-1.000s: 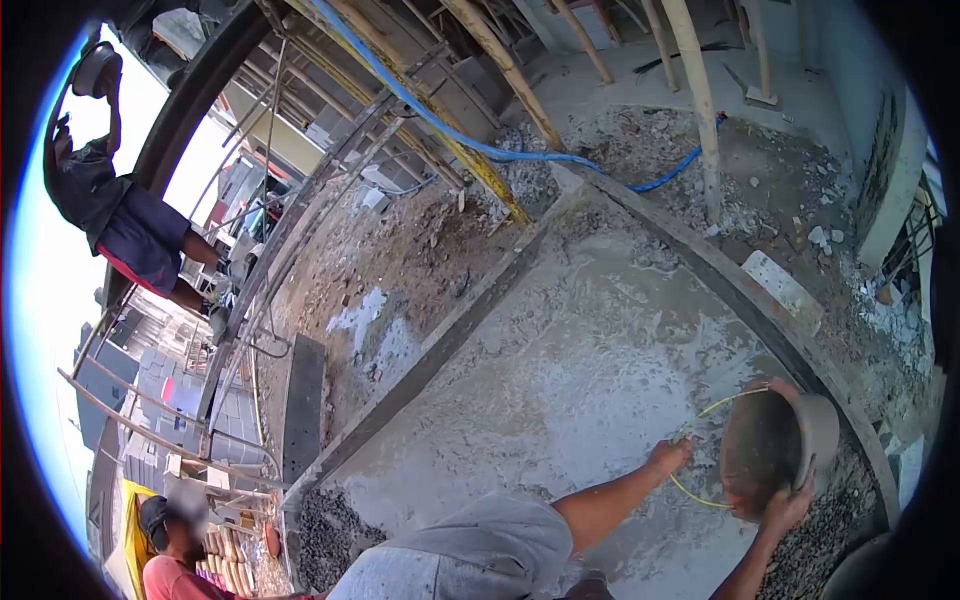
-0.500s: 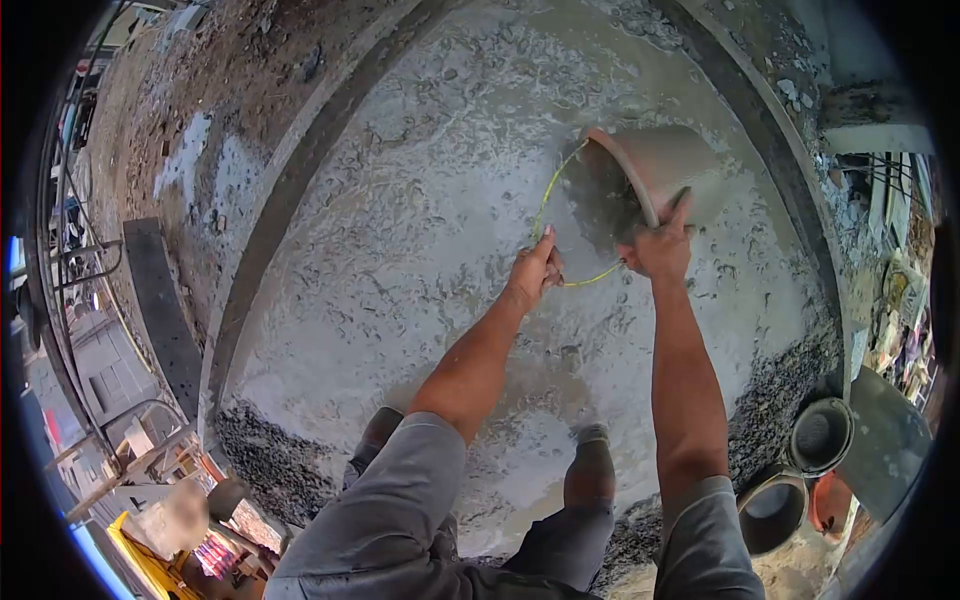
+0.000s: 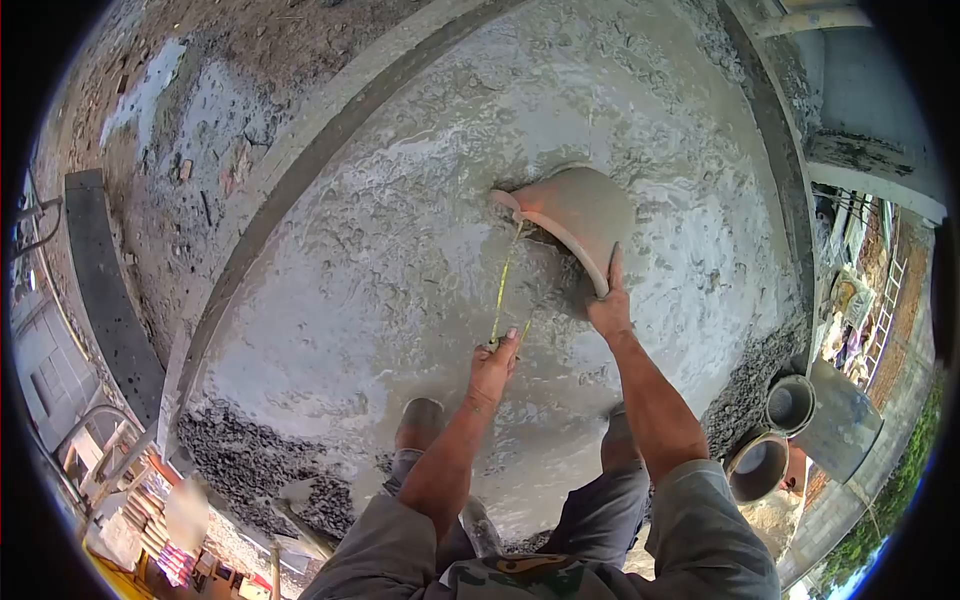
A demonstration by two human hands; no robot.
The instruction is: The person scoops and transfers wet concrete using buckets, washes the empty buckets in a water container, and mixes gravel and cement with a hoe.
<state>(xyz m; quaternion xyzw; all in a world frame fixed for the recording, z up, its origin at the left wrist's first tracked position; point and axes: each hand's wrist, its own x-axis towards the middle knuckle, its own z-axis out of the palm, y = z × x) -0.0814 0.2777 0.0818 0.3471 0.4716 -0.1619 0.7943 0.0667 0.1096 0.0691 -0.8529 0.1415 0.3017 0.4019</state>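
Wet concrete (image 3: 420, 290) is surrounding one tipped bucket (image 3: 590, 205); left fingers (image 3: 512, 343) are closing around its yellow handle (image 3: 503, 285), partly open right fingers (image 3: 616, 268) are holding its rim; two smaller-looking containers (image 3: 757, 468) are resting beside gravel (image 3: 750, 385).

The left hand (image 3: 492, 368) is closed, thumb uppermost, with its forearm (image 3: 447, 468) angled forward and slightly inward. The right hand (image 3: 610, 304) reaches farther forward, one finger extended and the others partly hidden; its forearm (image 3: 655, 395) slants inward from the elbow. Both arms are bare below short sleeves, and the legs stand apart.
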